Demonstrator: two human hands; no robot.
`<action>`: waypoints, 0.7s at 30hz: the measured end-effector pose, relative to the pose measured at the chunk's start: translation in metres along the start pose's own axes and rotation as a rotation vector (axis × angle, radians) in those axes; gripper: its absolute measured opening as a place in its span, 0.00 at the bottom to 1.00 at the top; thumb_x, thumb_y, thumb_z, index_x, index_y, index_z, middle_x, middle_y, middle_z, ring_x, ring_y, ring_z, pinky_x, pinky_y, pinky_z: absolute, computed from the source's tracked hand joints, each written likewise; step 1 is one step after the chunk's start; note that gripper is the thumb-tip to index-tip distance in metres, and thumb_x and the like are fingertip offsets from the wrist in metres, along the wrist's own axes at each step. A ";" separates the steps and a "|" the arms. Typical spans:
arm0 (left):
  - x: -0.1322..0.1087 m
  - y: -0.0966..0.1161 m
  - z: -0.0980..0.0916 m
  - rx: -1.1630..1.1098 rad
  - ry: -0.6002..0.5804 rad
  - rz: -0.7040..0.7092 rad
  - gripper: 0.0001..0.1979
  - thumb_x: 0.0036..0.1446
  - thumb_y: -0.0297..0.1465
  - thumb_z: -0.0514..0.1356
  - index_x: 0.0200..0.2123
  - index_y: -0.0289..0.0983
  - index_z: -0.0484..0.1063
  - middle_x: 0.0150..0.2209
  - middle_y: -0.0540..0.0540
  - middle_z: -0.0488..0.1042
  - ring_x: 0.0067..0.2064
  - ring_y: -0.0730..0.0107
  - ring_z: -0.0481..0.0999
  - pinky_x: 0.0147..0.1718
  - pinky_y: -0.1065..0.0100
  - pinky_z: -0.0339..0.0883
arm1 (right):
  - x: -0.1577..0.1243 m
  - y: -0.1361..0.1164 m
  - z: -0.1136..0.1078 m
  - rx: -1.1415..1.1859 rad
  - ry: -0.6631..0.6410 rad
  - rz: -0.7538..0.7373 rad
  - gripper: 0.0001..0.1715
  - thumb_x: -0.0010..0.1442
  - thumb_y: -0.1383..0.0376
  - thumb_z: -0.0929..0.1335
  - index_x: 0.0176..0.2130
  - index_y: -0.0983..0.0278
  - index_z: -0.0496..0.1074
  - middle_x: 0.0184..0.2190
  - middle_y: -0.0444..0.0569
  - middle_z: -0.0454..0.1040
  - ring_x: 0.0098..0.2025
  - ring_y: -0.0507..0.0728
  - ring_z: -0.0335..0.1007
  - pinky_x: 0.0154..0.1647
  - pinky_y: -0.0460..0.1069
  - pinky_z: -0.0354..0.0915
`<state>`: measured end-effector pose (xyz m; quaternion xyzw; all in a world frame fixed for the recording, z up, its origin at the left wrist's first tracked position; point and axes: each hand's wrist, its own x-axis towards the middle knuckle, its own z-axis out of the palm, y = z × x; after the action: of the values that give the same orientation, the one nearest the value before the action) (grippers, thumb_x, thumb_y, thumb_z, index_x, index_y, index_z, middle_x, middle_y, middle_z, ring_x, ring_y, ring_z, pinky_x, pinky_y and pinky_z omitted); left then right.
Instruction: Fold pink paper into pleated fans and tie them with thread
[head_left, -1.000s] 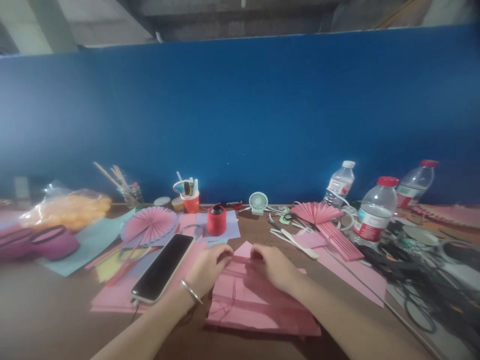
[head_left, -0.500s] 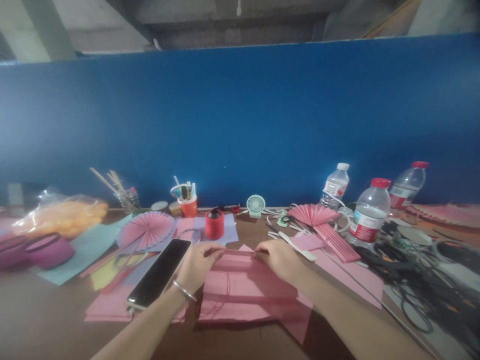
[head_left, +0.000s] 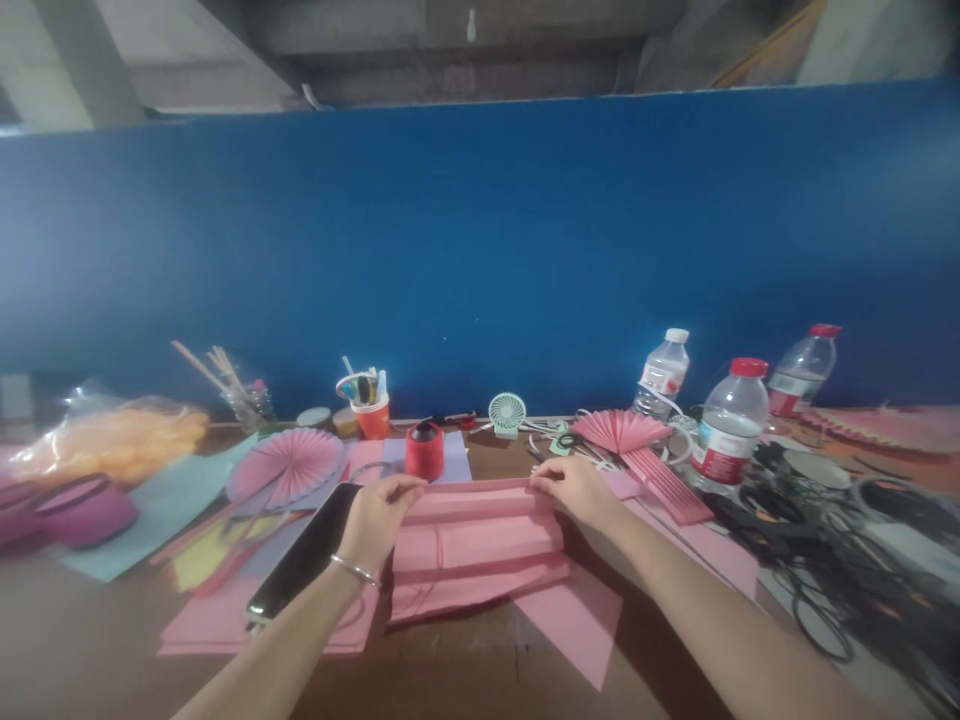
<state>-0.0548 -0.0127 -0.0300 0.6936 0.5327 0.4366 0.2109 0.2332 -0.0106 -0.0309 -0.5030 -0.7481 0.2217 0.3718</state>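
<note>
A pink sheet of paper [head_left: 480, 540], creased in wide horizontal bands, hangs between my two hands with its lower edge toward me. At its upper left corner, my left hand [head_left: 382, 515] pinches the far edge between thumb and fingers. My right hand [head_left: 574, 490] grips the upper right corner the same way. Under the sheet's right side, a flat pink paper [head_left: 574, 620] lies on the table. A black phone [head_left: 304, 555] rests on pink papers beside my left wrist, partly covered by that hand.
Behind the sheet stand a red thread spool [head_left: 424, 452], a cup of pens [head_left: 371, 415] and a small fan [head_left: 508, 413]. Folded pink fans [head_left: 622, 430] lie to the right, near plastic bottles [head_left: 727, 425] and tangled black cables [head_left: 795, 540]. A paper rosette [head_left: 289, 465] lies left.
Both hands have moved apart along the sheet's far edge and raised it slightly. The creased sheet now shows separately from the flat pink paper beneath. The view has shifted a little.
</note>
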 end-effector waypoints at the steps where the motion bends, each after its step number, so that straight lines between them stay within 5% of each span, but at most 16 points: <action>1: 0.000 0.000 0.000 0.007 0.006 0.004 0.09 0.49 0.34 0.57 0.30 0.36 0.75 0.29 0.48 0.77 0.32 0.67 0.75 0.34 0.69 0.68 | 0.000 0.003 -0.001 0.001 0.015 -0.002 0.11 0.52 0.62 0.65 0.26 0.63 0.75 0.24 0.44 0.76 0.26 0.53 0.69 0.27 0.45 0.60; 8: -0.004 -0.003 -0.005 0.101 0.109 0.044 0.10 0.51 0.34 0.56 0.35 0.40 0.75 0.32 0.50 0.78 0.34 0.66 0.75 0.37 0.68 0.68 | 0.001 0.010 -0.005 -0.087 0.228 -0.128 0.09 0.54 0.63 0.65 0.30 0.61 0.75 0.34 0.48 0.75 0.37 0.56 0.69 0.39 0.49 0.61; 12: -0.003 -0.003 -0.011 0.264 0.224 0.285 0.12 0.55 0.30 0.52 0.40 0.39 0.73 0.39 0.48 0.76 0.40 0.67 0.74 0.43 0.68 0.64 | -0.001 -0.002 -0.010 -0.247 0.396 -0.321 0.11 0.57 0.66 0.62 0.31 0.63 0.73 0.34 0.50 0.71 0.32 0.53 0.66 0.34 0.47 0.61; 15: -0.004 0.000 -0.009 0.341 0.190 0.438 0.12 0.56 0.28 0.50 0.39 0.37 0.72 0.38 0.46 0.75 0.42 0.66 0.72 0.44 0.66 0.62 | -0.003 -0.010 -0.009 -0.231 0.359 -0.325 0.08 0.56 0.70 0.61 0.30 0.64 0.69 0.33 0.49 0.69 0.30 0.52 0.64 0.32 0.46 0.60; 21: -0.007 0.008 -0.002 0.451 0.020 0.521 0.09 0.55 0.27 0.52 0.32 0.39 0.73 0.32 0.47 0.74 0.37 0.65 0.71 0.39 0.64 0.61 | -0.003 -0.013 0.000 -0.186 0.240 -0.276 0.06 0.51 0.73 0.61 0.26 0.63 0.62 0.27 0.45 0.67 0.32 0.54 0.62 0.35 0.47 0.58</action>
<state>-0.0528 -0.0226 -0.0255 0.8313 0.4227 0.3537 -0.0716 0.2268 -0.0188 -0.0230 -0.4508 -0.7775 0.0372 0.4369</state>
